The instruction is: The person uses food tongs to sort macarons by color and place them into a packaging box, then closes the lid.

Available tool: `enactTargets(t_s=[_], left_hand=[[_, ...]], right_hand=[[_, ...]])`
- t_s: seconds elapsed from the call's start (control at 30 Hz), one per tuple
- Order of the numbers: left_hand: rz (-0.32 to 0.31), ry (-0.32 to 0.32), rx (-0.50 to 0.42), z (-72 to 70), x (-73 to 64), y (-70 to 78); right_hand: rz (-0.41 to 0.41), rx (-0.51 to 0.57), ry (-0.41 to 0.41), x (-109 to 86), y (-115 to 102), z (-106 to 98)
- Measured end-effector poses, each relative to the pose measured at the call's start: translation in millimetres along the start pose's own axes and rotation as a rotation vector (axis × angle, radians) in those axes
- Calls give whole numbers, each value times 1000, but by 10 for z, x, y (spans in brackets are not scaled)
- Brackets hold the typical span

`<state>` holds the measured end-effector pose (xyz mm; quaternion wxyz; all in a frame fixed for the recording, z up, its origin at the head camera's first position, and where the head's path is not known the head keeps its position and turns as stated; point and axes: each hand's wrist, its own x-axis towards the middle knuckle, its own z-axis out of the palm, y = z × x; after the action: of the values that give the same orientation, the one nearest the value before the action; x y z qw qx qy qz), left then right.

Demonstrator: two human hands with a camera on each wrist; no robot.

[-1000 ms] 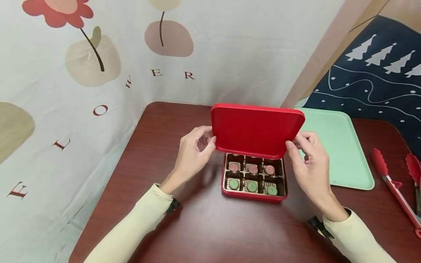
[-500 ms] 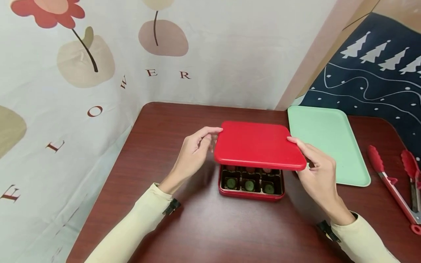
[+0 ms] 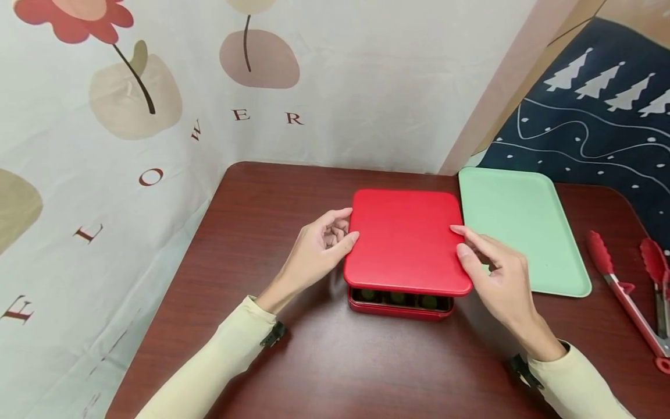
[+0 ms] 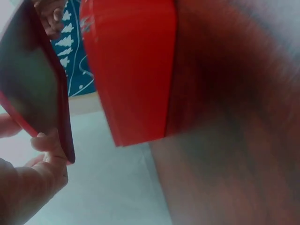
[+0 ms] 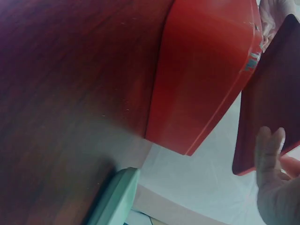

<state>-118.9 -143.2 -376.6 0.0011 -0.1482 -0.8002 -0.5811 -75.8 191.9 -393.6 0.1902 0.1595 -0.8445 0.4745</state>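
Observation:
A red lid (image 3: 405,241) hangs just above a red box (image 3: 400,311), its outer face up; a gap shows between them in both wrist views. At the lid's left edge my left hand (image 3: 319,247) grips with thumb and fingers. Opposite it, my right hand (image 3: 499,276) holds the right edge the same way. Through the front gap, dark compartments with green round pieces (image 3: 398,297) are partly seen; the rest of the inside is hidden. The left wrist view shows the lid (image 4: 33,79) beside the box wall (image 4: 133,70).
A light green tray (image 3: 523,233) lies right of the box, near my right hand. Farther right are red-tipped tongs (image 3: 628,302). The brown table (image 3: 251,233) meets a white printed cloth (image 3: 366,87) at the back and left.
Held nearly upright with its inside facing me, the lid has swung down and forward to lie almost level over the box. Most of the compartments are now covered.

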Motion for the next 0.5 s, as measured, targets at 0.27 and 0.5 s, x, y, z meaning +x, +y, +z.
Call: enactTargets(t_s=[0.27,0.5], left_hand=[[152,-54,229,113,-35,-165],[263,-72,297,242,-28,-773]], right_hand=[[139,-225,-196,-27,27,89],[205,-318,-296,-100,24,167]])
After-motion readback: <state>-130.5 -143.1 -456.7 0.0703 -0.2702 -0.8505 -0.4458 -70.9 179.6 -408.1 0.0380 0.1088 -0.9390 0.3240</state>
